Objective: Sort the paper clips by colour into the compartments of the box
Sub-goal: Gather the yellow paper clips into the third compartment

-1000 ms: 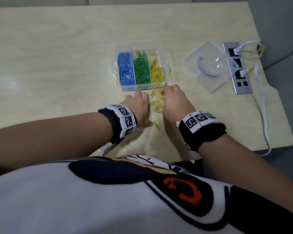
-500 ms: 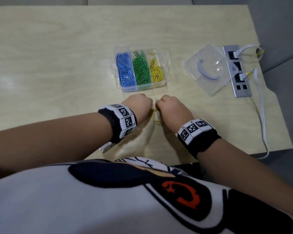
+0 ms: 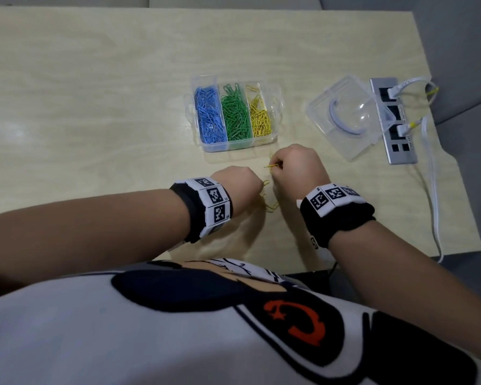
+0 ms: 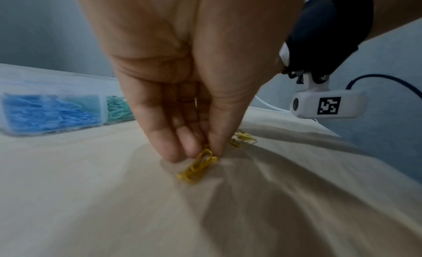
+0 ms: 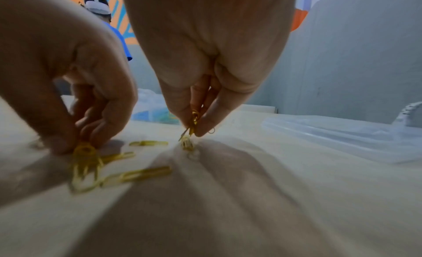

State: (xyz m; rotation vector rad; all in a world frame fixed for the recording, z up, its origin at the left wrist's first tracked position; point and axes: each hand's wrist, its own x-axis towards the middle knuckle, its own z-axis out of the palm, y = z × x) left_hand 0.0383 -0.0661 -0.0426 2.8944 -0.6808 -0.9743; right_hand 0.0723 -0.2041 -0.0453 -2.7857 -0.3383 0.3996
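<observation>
A clear box (image 3: 275, 136) stands on the table with blue clips (image 3: 208, 115) in its left compartment, green clips (image 3: 236, 115) in the middle and yellow clips (image 3: 260, 119) in the right one. Just in front of it, several loose yellow clips (image 3: 270, 207) lie between my hands. My left hand (image 3: 240, 180) pinches a small bunch of yellow clips (image 4: 198, 166) against the table. My right hand (image 3: 297, 168) pinches a few yellow clips (image 5: 193, 121) a little above the table.
The box's clear lid (image 3: 345, 120) lies to the right, beside a grey power strip (image 3: 395, 118) with white cables (image 3: 433, 190) running along the table's right edge. The light wooden table (image 3: 95, 107) stretches to the left and behind the box.
Both hands drew back from the box's front wall toward me, gathering the yellow clips. The right hand has since moved forward again and lifted a few clips.
</observation>
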